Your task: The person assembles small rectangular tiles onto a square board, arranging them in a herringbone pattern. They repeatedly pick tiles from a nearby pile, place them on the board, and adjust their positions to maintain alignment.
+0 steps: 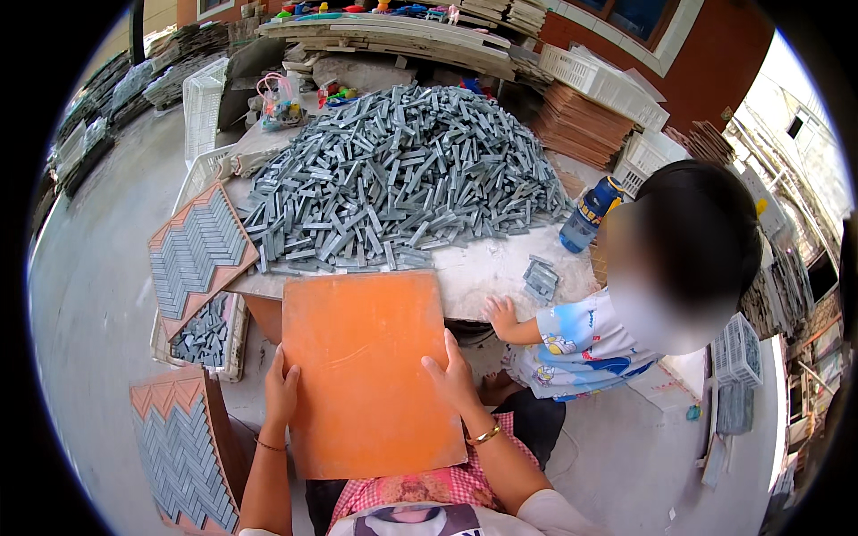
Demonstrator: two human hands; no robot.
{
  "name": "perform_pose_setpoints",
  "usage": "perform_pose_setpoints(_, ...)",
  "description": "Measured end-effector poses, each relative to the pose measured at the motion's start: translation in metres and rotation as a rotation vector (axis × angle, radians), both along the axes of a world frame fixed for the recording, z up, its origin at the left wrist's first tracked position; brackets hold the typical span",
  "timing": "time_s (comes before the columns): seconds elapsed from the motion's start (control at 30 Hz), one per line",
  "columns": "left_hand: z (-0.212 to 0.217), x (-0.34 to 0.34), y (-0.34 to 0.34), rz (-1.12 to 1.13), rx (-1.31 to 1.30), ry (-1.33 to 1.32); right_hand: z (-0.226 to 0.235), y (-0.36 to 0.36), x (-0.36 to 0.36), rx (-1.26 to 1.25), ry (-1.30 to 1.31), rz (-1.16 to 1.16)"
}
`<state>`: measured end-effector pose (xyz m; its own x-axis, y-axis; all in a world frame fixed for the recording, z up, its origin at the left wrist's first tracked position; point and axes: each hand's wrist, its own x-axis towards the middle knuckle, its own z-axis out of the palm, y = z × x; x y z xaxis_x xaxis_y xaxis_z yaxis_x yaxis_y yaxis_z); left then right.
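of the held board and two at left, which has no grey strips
The orange board between the left hand and right hand: its face is bare; the upper-left board and lower-left board carry grey strips.

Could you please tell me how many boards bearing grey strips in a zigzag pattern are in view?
2: the upper board at the left end of the table, and the lower board at the picture's lower left. Others could be hidden beneath them.

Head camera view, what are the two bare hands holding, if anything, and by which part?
An orange board, held at its opposite sides: the left hand grips the left edge, the right hand the right edge.
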<state>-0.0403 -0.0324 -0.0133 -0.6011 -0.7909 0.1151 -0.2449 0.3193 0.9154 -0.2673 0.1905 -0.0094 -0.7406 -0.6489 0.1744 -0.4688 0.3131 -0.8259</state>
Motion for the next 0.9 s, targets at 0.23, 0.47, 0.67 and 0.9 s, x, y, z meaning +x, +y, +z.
perform_pose_setpoints(0.23,0.01,0.001,0.009,0.008,-0.023,-0.104,0.005,0.009,0.007,0.039,-0.05,-0.033)
perform_pose_setpoints(0.47,0.016,0.0,0.004,-0.07,0.054,-0.001,0.003,0.013,-0.005,0.004,-0.107,0.063)
perform_pose_setpoints(0.67,0.014,-0.005,0.004,-0.089,0.265,0.184,-0.001,0.01,-0.003,-0.119,-0.229,0.068)
perform_pose_setpoints(0.9,-0.001,0.061,0.044,-0.113,0.827,0.241,-0.023,0.047,0.016,-0.2,-0.897,0.117)
